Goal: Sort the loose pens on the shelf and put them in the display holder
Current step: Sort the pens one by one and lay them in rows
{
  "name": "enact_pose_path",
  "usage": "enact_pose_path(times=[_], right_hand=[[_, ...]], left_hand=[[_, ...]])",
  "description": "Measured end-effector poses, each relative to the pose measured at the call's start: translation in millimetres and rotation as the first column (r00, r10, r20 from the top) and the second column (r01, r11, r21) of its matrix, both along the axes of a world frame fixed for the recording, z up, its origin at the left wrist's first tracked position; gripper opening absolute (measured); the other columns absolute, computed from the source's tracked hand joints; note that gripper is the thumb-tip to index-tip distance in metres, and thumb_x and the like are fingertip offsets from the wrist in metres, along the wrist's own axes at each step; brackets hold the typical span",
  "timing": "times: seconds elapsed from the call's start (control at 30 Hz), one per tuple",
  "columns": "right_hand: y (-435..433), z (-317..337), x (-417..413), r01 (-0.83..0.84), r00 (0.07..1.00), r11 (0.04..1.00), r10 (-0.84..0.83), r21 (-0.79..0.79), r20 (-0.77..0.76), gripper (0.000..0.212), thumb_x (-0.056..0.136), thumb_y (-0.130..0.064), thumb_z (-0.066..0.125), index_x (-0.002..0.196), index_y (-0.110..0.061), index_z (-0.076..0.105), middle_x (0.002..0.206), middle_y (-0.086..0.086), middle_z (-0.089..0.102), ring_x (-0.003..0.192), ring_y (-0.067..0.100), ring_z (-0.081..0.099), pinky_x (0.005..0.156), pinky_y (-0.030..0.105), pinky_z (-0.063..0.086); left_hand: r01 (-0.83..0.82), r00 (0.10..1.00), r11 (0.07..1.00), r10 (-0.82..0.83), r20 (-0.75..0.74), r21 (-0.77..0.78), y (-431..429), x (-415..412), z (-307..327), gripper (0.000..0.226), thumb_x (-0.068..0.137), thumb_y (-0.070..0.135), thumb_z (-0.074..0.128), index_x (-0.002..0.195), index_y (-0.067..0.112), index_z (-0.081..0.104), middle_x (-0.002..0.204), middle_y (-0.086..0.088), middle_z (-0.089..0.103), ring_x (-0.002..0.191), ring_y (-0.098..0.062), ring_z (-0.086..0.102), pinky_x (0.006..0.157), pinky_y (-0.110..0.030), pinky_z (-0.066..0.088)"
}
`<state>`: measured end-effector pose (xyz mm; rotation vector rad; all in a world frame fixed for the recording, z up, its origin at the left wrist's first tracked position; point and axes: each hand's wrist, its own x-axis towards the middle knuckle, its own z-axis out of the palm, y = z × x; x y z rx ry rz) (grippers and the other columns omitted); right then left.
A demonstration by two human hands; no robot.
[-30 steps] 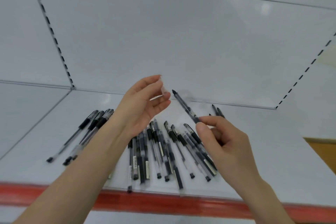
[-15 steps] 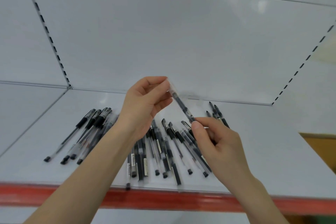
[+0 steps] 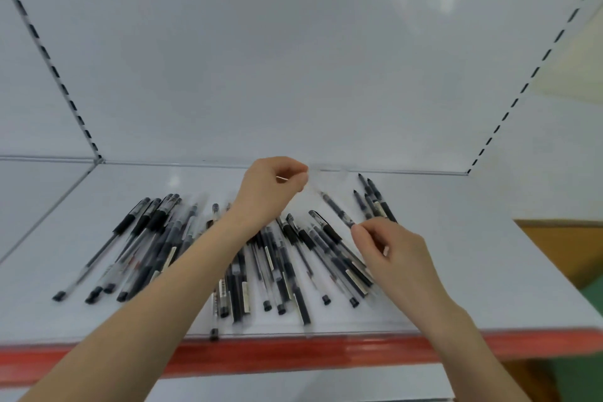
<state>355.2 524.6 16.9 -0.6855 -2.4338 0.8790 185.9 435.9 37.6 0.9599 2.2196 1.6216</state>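
My right hand [image 3: 391, 251] pinches the lower end of a black gel pen [image 3: 336, 209] and holds it slanted above the shelf. My left hand [image 3: 272, 188] is closed, its fingertips pinching a clear pen cap [image 3: 311, 178] at the pen's upper tip. Blur hides whether the cap sits on the tip. Several loose black pens [image 3: 287, 264] lie fanned out on the white shelf [image 3: 456, 271] under both hands. Another bunch of pens [image 3: 140, 238] lies to the left. A few pens [image 3: 372, 202] rest at the back right. No display holder is in view.
The shelf has a red front edge [image 3: 293, 356] with a clear lip, a white back panel [image 3: 293, 75] and slotted uprights [image 3: 55, 72] at both sides. One pen [image 3: 213, 333] pokes over the front lip. A brown and green area [image 3: 574, 258] lies beyond the right end.
The left hand brought the clear cap from apart onto the pen's tip end. Both hands and the pen now sit lower and farther back over the pile.
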Motion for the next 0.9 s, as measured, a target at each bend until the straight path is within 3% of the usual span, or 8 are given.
enact_pose_path(times=[0.1,0.27,0.37,0.53,0.63,0.73,0.83,0.9], right_hand=[[10,-16,8,0.064,0.99,0.982,-0.084,0.176,0.11,0.025,0.091,-0.026,0.051,0.067,-0.022,0.058,0.068,-0.007,0.051,0.064,0.009,0.049,0.056,0.015,0.036],[19,-17,13,0.038,0.98,0.983,-0.071,0.178,0.187,0.02,0.091,-0.03,0.051,0.078,-0.021,0.064,0.074,-0.011,0.049,0.066,0.003,0.049,0.058,0.012,0.036],[27,-6,1,0.097,0.975,0.964,-0.142,0.248,0.169,0.021,0.092,-0.03,0.048,0.085,-0.017,0.063,0.079,-0.005,0.051,0.073,0.013,0.05,0.06,0.02,0.036],[39,4,-24,0.073,0.884,0.935,-0.221,0.346,0.413,0.025,0.094,-0.034,0.045,0.093,-0.012,0.056,0.088,0.001,0.046,0.079,0.02,0.046,0.062,0.028,0.033],[42,4,-31,0.08,0.858,0.942,-0.232,0.327,0.458,0.022,0.093,-0.032,0.049,0.083,-0.013,0.046,0.084,0.002,0.047,0.074,0.021,0.045,0.05,0.026,0.025],[44,2,-32,0.092,0.86,0.947,-0.232,0.309,0.454,0.019,0.092,-0.026,0.049,0.085,-0.009,0.05,0.087,0.005,0.055,0.075,0.023,0.049,0.059,0.027,0.033],[45,-1,-28,0.118,0.897,0.964,-0.207,0.239,0.392,0.022,0.09,-0.02,0.046,0.089,-0.002,0.06,0.084,0.01,0.062,0.077,0.029,0.058,0.062,0.031,0.039],[44,1,-22,0.159,0.95,0.985,-0.172,0.072,0.262,0.02,0.088,-0.019,0.048,0.087,-0.004,0.061,0.077,0.008,0.063,0.076,0.027,0.059,0.064,0.031,0.044]], left_hand=[[-0.03,0.982,0.987,0.0,-0.186,-0.159,7,-10,-6,0.019,0.089,0.016,0.056,0.103,0.011,0.067,0.095,0.004,0.063,0.089,-0.009,0.057,0.081,-0.018,0.039],[-0.027,0.963,0.955,-0.055,-0.265,-0.297,19,-26,-14,0.02,0.089,0.014,0.055,0.102,0.005,0.067,0.105,-0.007,0.067,0.099,-0.018,0.059,0.082,-0.019,0.037],[-0.026,0.954,0.941,-0.078,-0.291,-0.337,33,-33,-18,0.02,0.087,0.015,0.056,0.1,0.005,0.067,0.105,-0.008,0.067,0.093,-0.017,0.058,0.079,-0.02,0.038],[-0.068,0.915,0.901,-0.115,-0.386,-0.428,59,-27,-21,0.025,0.086,0.03,0.06,0.091,0.006,0.061,0.094,-0.008,0.059,0.085,-0.021,0.053,0.072,-0.027,0.039],[-0.119,0.874,0.841,-0.164,-0.458,-0.528,73,-21,-22,0.035,0.086,0.035,0.059,0.101,0.003,0.056,0.102,-0.011,0.057,0.092,-0.027,0.054,0.074,-0.032,0.042],[-0.155,0.866,0.792,-0.178,-0.466,-0.591,78,-20,-23,0.031,0.086,0.025,0.058,0.106,0.001,0.055,0.107,-0.015,0.059,0.093,-0.029,0.056,0.074,-0.034,0.045],[-0.13,0.876,0.808,-0.177,-0.448,-0.575,76,-26,-26,0.026,0.085,0.015,0.056,0.107,0.001,0.058,0.109,-0.013,0.061,0.098,-0.029,0.057,0.08,-0.033,0.047],[-0.035,0.939,0.871,-0.139,-0.315,-0.489,70,-31,-22,0.023,0.084,0.011,0.059,0.105,0.002,0.061,0.101,-0.008,0.06,0.094,-0.025,0.057,0.08,-0.031,0.046]])
